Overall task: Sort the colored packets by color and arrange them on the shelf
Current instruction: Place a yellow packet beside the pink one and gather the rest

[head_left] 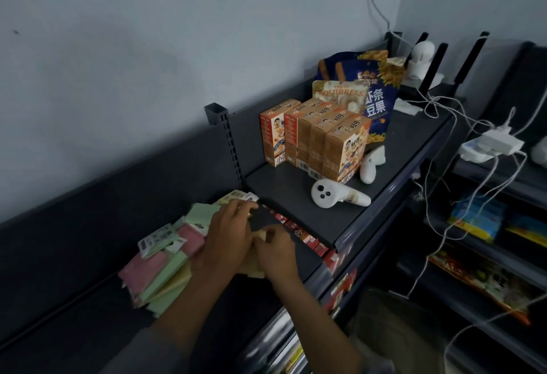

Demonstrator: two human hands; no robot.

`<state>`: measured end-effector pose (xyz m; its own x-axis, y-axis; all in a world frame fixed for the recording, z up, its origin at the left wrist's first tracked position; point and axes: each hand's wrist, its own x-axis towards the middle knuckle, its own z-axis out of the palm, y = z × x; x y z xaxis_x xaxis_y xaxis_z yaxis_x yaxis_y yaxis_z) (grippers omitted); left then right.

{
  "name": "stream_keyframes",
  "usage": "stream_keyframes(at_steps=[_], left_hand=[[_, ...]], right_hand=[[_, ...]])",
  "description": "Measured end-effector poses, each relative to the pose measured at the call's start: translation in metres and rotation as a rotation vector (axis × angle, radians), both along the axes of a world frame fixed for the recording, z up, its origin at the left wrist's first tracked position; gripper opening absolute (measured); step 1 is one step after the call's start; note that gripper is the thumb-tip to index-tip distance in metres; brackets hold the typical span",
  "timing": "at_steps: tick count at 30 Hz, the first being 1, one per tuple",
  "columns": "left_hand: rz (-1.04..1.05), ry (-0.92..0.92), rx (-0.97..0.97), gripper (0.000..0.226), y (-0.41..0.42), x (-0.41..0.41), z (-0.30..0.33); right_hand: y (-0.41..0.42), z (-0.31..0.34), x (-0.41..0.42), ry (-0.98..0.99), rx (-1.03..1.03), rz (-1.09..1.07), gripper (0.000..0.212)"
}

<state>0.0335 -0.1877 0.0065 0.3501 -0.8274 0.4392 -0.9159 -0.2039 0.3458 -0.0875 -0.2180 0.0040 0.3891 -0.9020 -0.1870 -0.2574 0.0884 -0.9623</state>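
Many colored packets (165, 258) lie in a messy pile on the dark shelf (74, 243), out at about nine o'clock from the hands. Pink ones, green ones and pale yellow ones are all mixed up, so the sorting looks like it has only just begun.

Next comes the left hand (228, 234). Its fingers bend over the top of the pile, maybe to keep the stack from sliding. Touching it at three o'clock is the right hand (276, 251), whose fingertips pinch a pale yellow packet (257, 236) (only a little of it peeks out between the two hands). I think both hands hold this one packet together to pull it free from the rest.

Up at one o'clock, on a higher shelf, stand orange snack boxes (313, 139) in a neat row, with blue snack bags (376, 92) behind them. Two white controllers (337, 193) lie in front of the boxes.
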Motion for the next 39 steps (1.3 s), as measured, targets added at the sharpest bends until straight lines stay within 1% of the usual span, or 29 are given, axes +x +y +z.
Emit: stream_keyframes(at_steps=[2, 4, 6, 8, 10, 12, 14, 16, 18, 22, 24, 27, 29, 33, 37, 39], left_hand=[[0.004, -0.073, -0.009, 0.037, -0.009, -0.004, 0.004], [-0.012, -0.136, 0.004, 0.034, -0.013, -0.008, 0.004], [-0.027, -0.154, 0.04, 0.031, -0.017, -0.01, 0.002], [-0.01, -0.134, 0.062, 0.036, -0.021, -0.012, 0.002], [0.0, -0.109, 0.049, 0.039, -0.024, -0.016, 0.003], [0.02, -0.116, 0.001, 0.036, -0.026, -0.02, 0.005], [0.071, -0.055, -0.004, 0.037, -0.021, -0.026, 0.011], [0.106, -0.006, -0.03, 0.036, -0.014, -0.032, 0.012], [0.148, -0.027, -0.047, 0.037, -0.005, -0.038, 0.013], [0.245, -0.091, 0.002, 0.033, 0.011, -0.045, 0.015], [0.29, -0.098, -0.025, 0.031, 0.024, -0.046, 0.016], [0.334, -0.027, -0.028, 0.026, 0.049, -0.039, 0.015], [0.37, -0.017, -0.057, 0.021, 0.073, -0.032, 0.013], [0.454, -0.049, -0.058, 0.022, 0.123, -0.02, 0.013], [0.552, -0.003, -0.022, 0.031, 0.174, -0.009, 0.013], [0.606, 0.01, -0.019, 0.03, 0.2, -0.005, 0.012]], right_hand=[[-0.009, 0.011, -0.007, -0.079, -0.05, -0.053, 0.014], [-0.015, 0.022, -0.013, -0.145, -0.105, -0.056, 0.019], [-0.02, 0.027, -0.018, -0.187, -0.184, -0.024, 0.026], [-0.023, 0.027, -0.021, -0.177, -0.265, 0.0, 0.029], [-0.026, 0.023, -0.022, -0.144, -0.32, 0.002, 0.026], [-0.027, 0.019, -0.022, -0.12, -0.356, -0.014, 0.022], [-0.028, 0.016, -0.022, -0.11, -0.4, -0.033, 0.017], [-0.03, 0.014, -0.025, -0.117, -0.459, -0.049, 0.014], [-0.033, 0.011, -0.027, -0.146, -0.49, -0.061, 0.013], [-0.032, 0.006, -0.025, -0.168, -0.457, -0.06, 0.011], [-0.022, 0.005, -0.017, -0.194, -0.428, -0.017, 0.01], [0.003, 0.002, -0.002, -0.238, -0.385, 0.045, 0.011], [0.025, 0.0, 0.01, -0.269, -0.368, 0.088, 0.013], [0.069, -0.003, 0.034, -0.293, -0.37, 0.188, 0.013], [0.114, -0.005, 0.055, -0.287, -0.364, 0.28, 0.009], [0.138, -0.004, 0.065, -0.282, -0.341, 0.331, 0.012]])
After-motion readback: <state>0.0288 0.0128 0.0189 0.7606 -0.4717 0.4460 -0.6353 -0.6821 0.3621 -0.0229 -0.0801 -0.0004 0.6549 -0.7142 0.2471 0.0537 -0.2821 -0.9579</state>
